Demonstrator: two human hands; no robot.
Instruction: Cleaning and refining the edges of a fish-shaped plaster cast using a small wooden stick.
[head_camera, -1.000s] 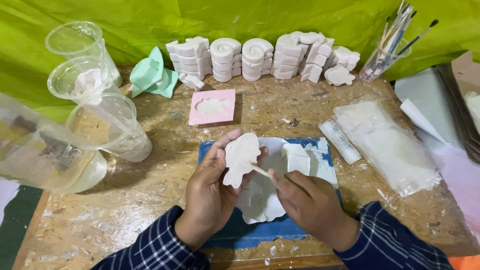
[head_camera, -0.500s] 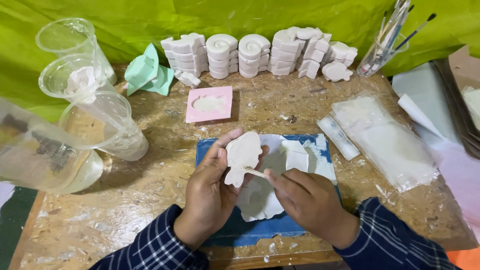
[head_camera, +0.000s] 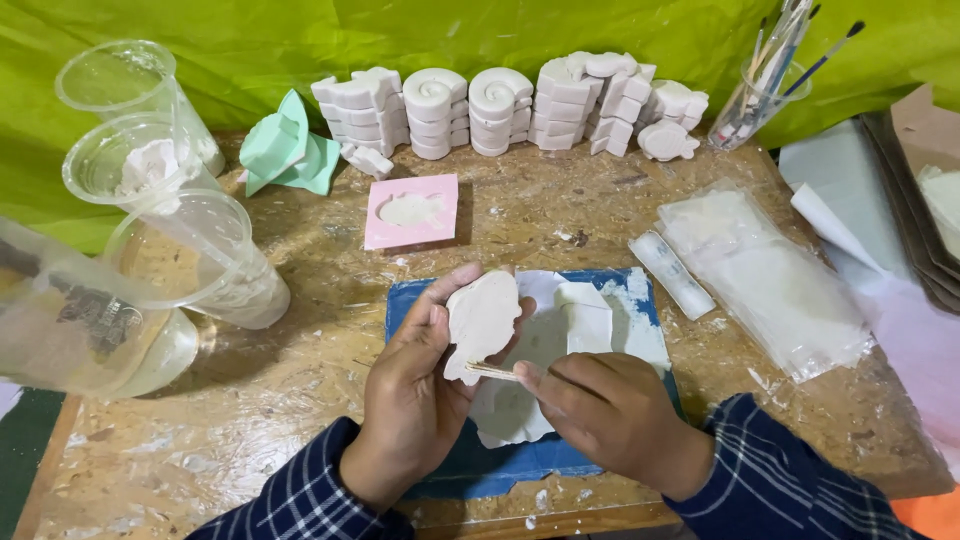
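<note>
both hands (head_camera: 420, 385) meet: left cups plaster fish (head_camera: 481, 322), right (head_camera: 610, 410) pinches stick (head_camera: 492, 371).

Casts (head_camera: 500, 105) stacked behind mould (head_camera: 412, 210) — cups (head_camera: 150, 190) left, bags (head_camera: 770, 280) right.

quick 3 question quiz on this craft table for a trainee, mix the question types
1. True or false: the left hand holds a white plaster cast.
2. What does the right hand hold against the cast: A) a paintbrush, B) a thin wooden stick, C) scissors?
3. What colour is the mould lying behind the blue mat?

Key: 1 true; 2 B; 3 pink.
</note>
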